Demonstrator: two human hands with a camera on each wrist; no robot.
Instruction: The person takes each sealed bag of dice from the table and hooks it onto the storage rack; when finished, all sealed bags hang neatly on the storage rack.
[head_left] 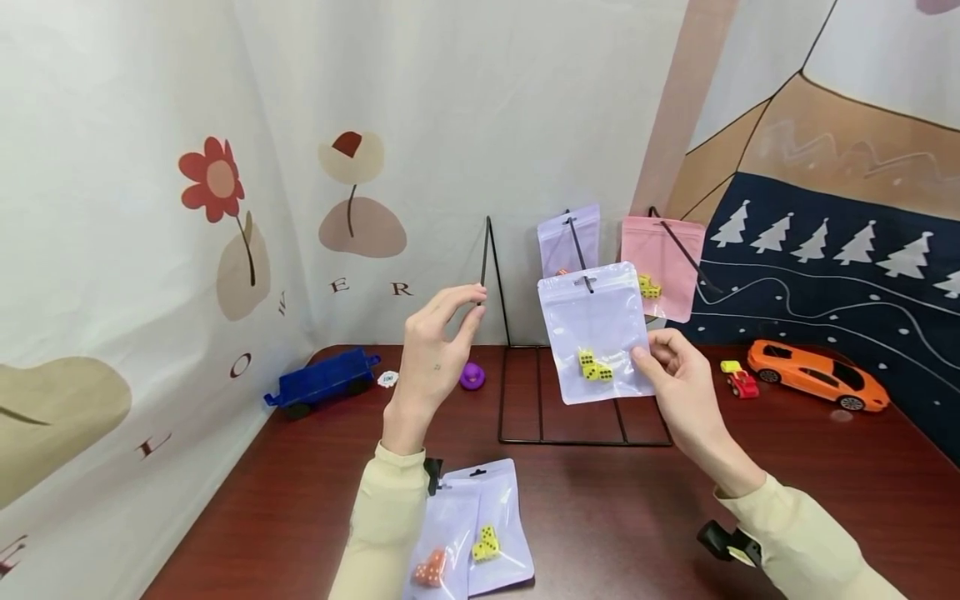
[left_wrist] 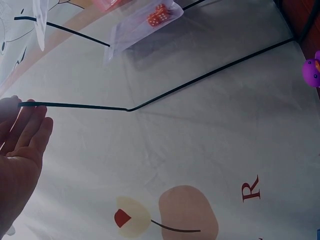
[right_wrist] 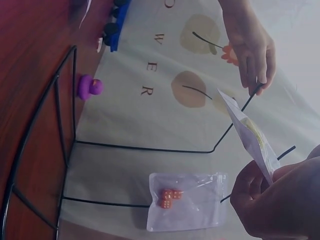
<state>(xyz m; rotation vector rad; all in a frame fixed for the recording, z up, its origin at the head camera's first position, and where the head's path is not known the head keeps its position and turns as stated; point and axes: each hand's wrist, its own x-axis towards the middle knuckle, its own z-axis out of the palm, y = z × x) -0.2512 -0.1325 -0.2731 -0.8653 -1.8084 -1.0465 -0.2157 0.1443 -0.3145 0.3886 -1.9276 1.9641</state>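
In the head view, my left hand [head_left: 438, 346] pinches the tip of the left prong [head_left: 484, 258] of a black wire rack [head_left: 585, 443]. This prong carries no bag. My right hand [head_left: 686, 383] pinches the lower right edge of a lilac zip bag [head_left: 600, 321] with yellow dice [head_left: 592, 367] inside. The middle prong's tip passes through that bag's hanging slot. Further back on the same prong hangs another lilac bag [right_wrist: 195, 215], holding orange dice [right_wrist: 167, 198]. A pink bag [head_left: 675, 271] with yellow dice hangs on the right prong.
Two lilac bags lie overlapping on the table's near side, one with orange dice [head_left: 430, 569], one with yellow dice [head_left: 486, 544]. Behind are a blue toy trailer [head_left: 318, 379], white chip [head_left: 387, 379], purple duck [head_left: 472, 377], small red-yellow toy [head_left: 740, 381] and orange toy car [head_left: 813, 375].
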